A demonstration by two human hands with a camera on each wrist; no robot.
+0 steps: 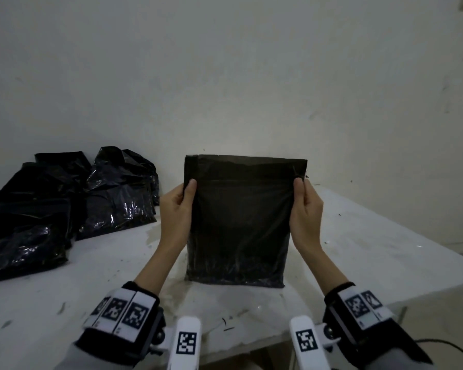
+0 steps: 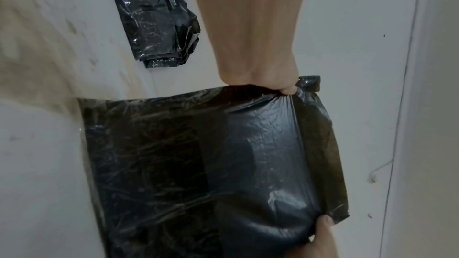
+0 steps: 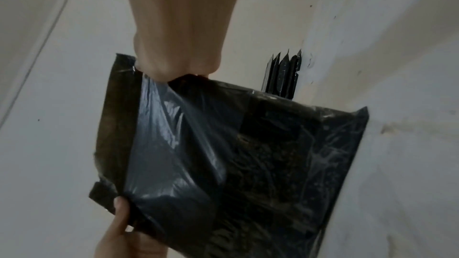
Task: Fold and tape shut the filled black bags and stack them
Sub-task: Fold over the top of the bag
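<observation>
Black bag (image 1: 238,222) standing upright on the white table (image 1: 358,249), bottom edge down, dead centre and close. Pinched near the top on both sides: left hand (image 1: 175,209) on the left edge, right hand (image 1: 306,212) on the right, thumbs in front. Top strip looking flat. Pile of shiny black bags (image 1: 64,204) lying far left by the wall (image 1: 225,76).
</observation>
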